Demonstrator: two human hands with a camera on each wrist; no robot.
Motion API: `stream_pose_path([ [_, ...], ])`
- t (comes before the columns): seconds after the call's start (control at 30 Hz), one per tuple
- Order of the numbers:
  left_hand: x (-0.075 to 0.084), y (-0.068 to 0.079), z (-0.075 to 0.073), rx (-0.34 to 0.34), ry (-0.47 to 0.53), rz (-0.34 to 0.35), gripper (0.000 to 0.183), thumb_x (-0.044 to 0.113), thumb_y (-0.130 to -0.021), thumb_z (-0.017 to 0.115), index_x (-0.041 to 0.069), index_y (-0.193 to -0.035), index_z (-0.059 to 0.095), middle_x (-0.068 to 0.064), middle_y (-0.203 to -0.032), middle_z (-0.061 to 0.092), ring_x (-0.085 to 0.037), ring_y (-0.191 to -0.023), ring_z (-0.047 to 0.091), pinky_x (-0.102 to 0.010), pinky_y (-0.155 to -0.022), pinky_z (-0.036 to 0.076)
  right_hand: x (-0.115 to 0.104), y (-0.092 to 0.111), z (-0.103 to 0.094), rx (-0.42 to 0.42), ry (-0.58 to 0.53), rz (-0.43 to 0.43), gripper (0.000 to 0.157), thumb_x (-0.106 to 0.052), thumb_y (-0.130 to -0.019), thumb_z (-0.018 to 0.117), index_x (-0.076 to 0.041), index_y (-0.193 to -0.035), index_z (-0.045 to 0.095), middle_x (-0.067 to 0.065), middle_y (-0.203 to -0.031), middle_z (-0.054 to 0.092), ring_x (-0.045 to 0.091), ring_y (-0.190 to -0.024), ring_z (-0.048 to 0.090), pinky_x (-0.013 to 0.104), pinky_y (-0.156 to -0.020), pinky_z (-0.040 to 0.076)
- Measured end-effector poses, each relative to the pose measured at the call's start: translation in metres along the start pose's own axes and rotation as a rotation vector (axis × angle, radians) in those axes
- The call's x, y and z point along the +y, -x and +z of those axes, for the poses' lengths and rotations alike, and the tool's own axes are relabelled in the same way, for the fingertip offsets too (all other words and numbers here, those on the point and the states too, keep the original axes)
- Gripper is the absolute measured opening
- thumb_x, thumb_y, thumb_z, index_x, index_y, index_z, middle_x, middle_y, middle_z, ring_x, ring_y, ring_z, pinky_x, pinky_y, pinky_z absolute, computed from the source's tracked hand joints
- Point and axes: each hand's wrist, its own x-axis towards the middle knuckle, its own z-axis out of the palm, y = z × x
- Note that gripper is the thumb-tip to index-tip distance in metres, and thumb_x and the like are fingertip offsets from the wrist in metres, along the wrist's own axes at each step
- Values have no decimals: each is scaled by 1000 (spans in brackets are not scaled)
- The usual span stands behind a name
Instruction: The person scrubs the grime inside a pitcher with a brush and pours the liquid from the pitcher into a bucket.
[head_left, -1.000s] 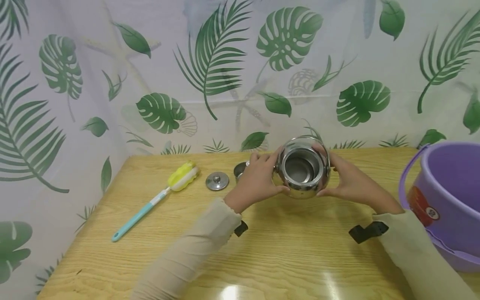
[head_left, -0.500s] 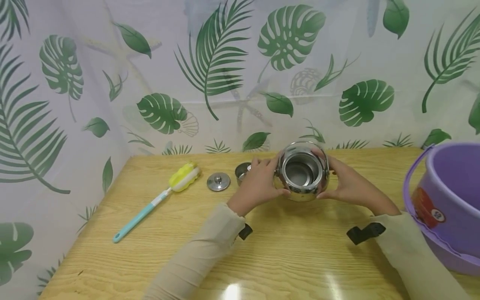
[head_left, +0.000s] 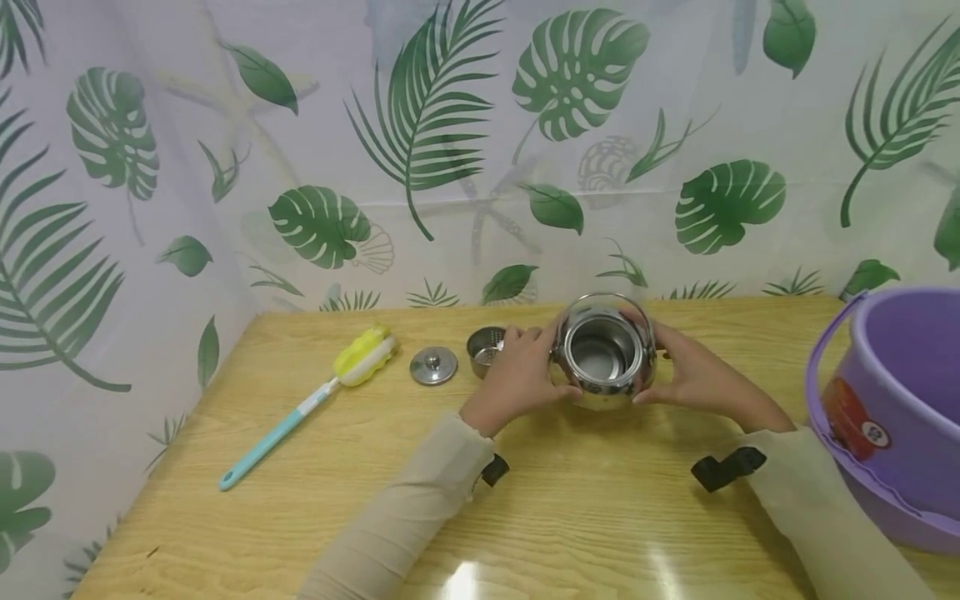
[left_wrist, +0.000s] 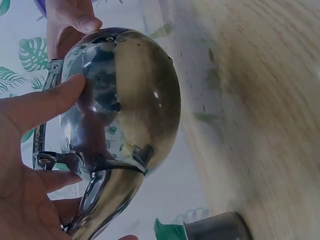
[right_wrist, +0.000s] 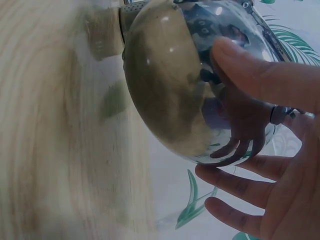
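A shiny steel teapot (head_left: pixel 604 392) without its lid sits between both hands, its mouth turned up toward the head camera. My left hand (head_left: pixel 517 371) grips its left side; in the left wrist view the spout (left_wrist: pixel 107 200) points down past the fingers, and the bail handle (left_wrist: pixel 40 142) stands above the rim. My right hand (head_left: pixel 701 375) holds the opposite side, thumb on the near wall and fingers round the back. Whether the base touches the table cannot be told. Partly behind the left hand is a perforated metal strainer (head_left: pixel 480 358). A round knobbed lid (head_left: pixel 433 367) lies left of it.
A sponge bottle brush (head_left: pixel 363 357) with a turquoise handle lies on the left of the wooden table (head_left: pixel 585 517). At the right edge stands a purple bucket (head_left: pixel 900 400). A leaf-printed cloth (head_left: pixel 450 217) rises behind the table.
Both hands have brought the teapot slightly lower, toward the table. More of the strainer now shows beside the left hand. The lid and brush have stayed in place.
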Motion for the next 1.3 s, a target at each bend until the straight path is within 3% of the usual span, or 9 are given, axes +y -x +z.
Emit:
stream_pose_path([
  [0.57, -5, 3, 14, 28, -14, 7, 102, 51, -72, 75, 21, -151, 18, -8, -131, 56, -27, -118, 43, -38, -97, 44, 6, 1, 6, -24, -21, 12, 108, -16, -63, 85, -16, -150, 22, 20, -145, 38, 43, -124, 45, 61, -97, 35],
  [1.3, -8, -1, 18, 22, -25, 18, 101, 51, -73, 75, 21, -151, 20, -8, -128, 58, -25, -111, 45, -36, -95, 43, 11, 0, 10, -35, -35, 36, 104, -19, -67, 83, -14, -150, 21, 19, -146, 37, 44, -125, 44, 64, -97, 33],
])
